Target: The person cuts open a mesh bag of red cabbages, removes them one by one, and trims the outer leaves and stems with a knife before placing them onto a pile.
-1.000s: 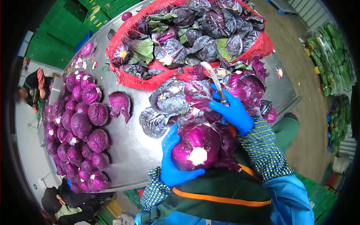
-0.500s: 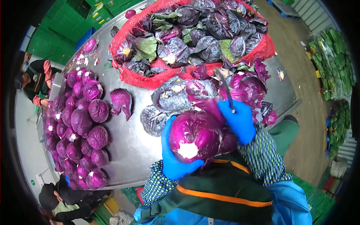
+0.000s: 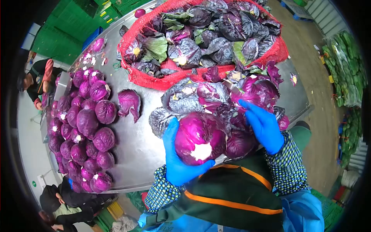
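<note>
My left hand (image 3: 177, 164), in a blue glove, grips a glossy red cabbage (image 3: 198, 131) from its left and lower side. The cabbage's pale cut stem end (image 3: 201, 151) faces down toward me. My right hand (image 3: 266, 129), also gloved, is apart from that cabbage on the right, its fingers stretched out over trimmed purple leaves (image 3: 257, 92). No knife shows now. Another dark red cabbage (image 3: 240, 144) sits between the held one and my right hand. Dull outer leaves (image 3: 178, 98) lie just behind the held cabbage.
A red mesh sack (image 3: 154, 82) full of untrimmed cabbages lies across the back of the metal table (image 3: 135, 150). Trimmed cabbages (image 3: 87, 123) are heaped on the left, with a loose leaf (image 3: 129, 103) beside them. Two people work at the left; bagged green vegetables (image 3: 342, 69) stand at right.
My right hand has moved right and down, away from the held cabbage, and its fingers have straightened. The knife seen in it earlier is out of sight. My left hand keeps its grip.
</note>
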A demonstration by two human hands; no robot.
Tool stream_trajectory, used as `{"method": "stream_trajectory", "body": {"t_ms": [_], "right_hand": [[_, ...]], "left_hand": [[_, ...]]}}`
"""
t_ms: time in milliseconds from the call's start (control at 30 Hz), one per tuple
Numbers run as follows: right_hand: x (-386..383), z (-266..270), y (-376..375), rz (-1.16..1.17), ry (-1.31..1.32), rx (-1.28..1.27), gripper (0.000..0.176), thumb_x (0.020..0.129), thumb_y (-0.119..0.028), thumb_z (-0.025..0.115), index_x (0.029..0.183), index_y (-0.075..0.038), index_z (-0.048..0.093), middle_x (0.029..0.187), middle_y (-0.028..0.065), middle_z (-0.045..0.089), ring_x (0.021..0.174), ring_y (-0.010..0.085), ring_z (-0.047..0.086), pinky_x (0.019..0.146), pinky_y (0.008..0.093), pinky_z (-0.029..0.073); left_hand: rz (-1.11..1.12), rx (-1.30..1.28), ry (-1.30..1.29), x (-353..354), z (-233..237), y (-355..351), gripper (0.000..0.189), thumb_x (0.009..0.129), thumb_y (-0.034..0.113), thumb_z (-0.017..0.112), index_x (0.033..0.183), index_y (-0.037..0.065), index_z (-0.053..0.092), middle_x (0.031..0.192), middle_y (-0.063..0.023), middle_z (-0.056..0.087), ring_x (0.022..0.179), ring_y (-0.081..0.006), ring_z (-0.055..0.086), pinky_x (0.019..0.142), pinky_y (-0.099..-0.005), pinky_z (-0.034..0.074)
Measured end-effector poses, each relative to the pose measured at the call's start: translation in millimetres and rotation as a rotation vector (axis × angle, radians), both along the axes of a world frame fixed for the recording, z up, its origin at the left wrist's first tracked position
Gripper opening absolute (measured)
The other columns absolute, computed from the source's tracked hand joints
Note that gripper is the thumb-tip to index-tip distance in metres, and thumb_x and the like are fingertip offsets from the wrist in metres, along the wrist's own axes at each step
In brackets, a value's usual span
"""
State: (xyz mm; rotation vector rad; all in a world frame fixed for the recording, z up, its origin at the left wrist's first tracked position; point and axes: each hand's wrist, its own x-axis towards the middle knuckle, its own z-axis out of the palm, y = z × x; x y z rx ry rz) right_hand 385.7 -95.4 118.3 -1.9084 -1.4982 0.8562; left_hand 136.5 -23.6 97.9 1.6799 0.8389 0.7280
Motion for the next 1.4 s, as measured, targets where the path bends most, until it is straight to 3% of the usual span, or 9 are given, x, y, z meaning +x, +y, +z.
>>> {"method": "stream_trajectory", "body": {"t_ms": [33,167,367,567,767,900,1133,1267,1400], "right_hand": [[-0.8,-4.1,4.4,-0.298,0.363,0.030,0.032,0.090,-0.017,0.055,0.121,-0.012,0.057,0.093,0.0119,0.065,0.083,0.0163,0.063,0.076,0.0276,0.049],[-25.3,11.3,13.1,0.135,0.145,0.399,0.043,0.081,-0.020,0.067,0.121,-0.011,0.056,0.106,0.0114,0.061,0.095,0.0247,0.062,0.083,0.0319,0.049],[-24.2,39.0,27.9,0.383,-0.081,-0.003,0.032,0.076,-0.025,0.063,0.104,-0.009,0.059,0.101,0.0126,0.060,0.088,0.0266,0.062,0.070,0.0356,0.052],[-18.4,-12.5,19.0,0.075,0.021,0.189,0.024,0.079,-0.017,0.064,0.099,-0.006,0.058,0.088,0.0096,0.061,0.070,0.0208,0.061,0.061,0.0322,0.050],[-33.2,8.9,-8.0,-0.439,0.908,-0.246,0.024,0.090,-0.014,0.055,0.111,-0.002,0.059,0.083,0.0023,0.058,0.070,0.0081,0.055,0.061,0.0254,0.047],[-39.2,-15.1,-36.3,-0.046,0.124,0.143,0.034,0.086,-0.015,0.059,0.120,-0.011,0.058,0.076,0.0115,0.058,0.062,0.0216,0.057,0.058,0.0313,0.047],[-46.8,-36.4,-31.3,-0.195,-0.038,0.272,0.032,0.086,-0.014,0.060,0.117,-0.009,0.059,0.079,0.0153,0.060,0.063,0.0271,0.058,0.056,0.0320,0.047],[-61.6,-38.0,-25.8,-0.379,0.623,-0.058,0.026,0.092,-0.022,0.052,0.110,-0.004,0.060,0.075,0.0054,0.059,0.059,0.0109,0.053,0.054,0.0244,0.043],[-9.6,-43.0,-5.4,-0.734,0.661,-0.030,0.032,0.096,-0.033,0.042,0.101,-0.007,0.060,0.064,-0.0022,0.049,0.053,0.0061,0.041,0.048,0.0204,0.034]], "left_hand": [[0.000,0.002,-0.007,1.8,0.8,-3.7,0.113,0.054,0.021,0.087,0.139,0.000,0.016,0.135,-0.0180,0.031,0.126,-0.0310,0.035,0.105,-0.0416,0.031],[0.060,-0.191,-0.100,7.6,-1.5,-13.9,0.110,0.052,0.025,0.087,0.138,0.000,0.022,0.135,-0.0193,0.030,0.127,-0.0340,0.032,0.107,-0.0441,0.026],[-0.085,0.317,0.246,6.0,12.8,-4.0,0.112,0.052,0.029,0.087,0.138,0.000,0.022,0.138,-0.0238,0.024,0.128,-0.0381,0.029,0.105,-0.0463,0.027],[-0.085,0.003,0.042,3.0,-6.4,-10.4,0.111,0.054,0.026,0.086,0.139,0.001,0.019,0.139,-0.0203,0.028,0.128,-0.0332,0.032,0.106,-0.0434,0.028],[0.274,-0.578,-0.361,14.8,-10.1,-19.3,0.102,0.062,0.004,0.077,0.142,0.009,0.014,0.135,-0.0130,0.033,0.122,-0.0267,0.038,0.102,-0.0402,0.035],[0.383,-0.528,-0.398,20.3,-12.6,-15.1,0.101,0.062,0.002,0.076,0.142,0.009,0.014,0.134,-0.0123,0.034,0.121,-0.0265,0.039,0.102,-0.0401,0.036],[0.345,-0.224,-0.349,14.7,-14.6,-13.5,0.102,0.062,0.008,0.078,0.142,0.008,0.015,0.134,-0.0136,0.033,0.121,-0.0269,0.038,0.102,-0.0404,0.034],[0.403,-0.404,-0.371,21.2,-15.4,-13.9,0.096,0.067,0.006,0.074,0.142,0.007,0.014,0.134,-0.0128,0.034,0.121,-0.0270,0.038,0.103,-0.0399,0.033],[0.411,-0.922,-0.657,9.2,-12.5,-21.9,0.086,0.071,0.004,0.065,0.142,0.009,0.017,0.135,-0.0118,0.034,0.124,-0.0276,0.038,0.103,-0.0418,0.035]]}}
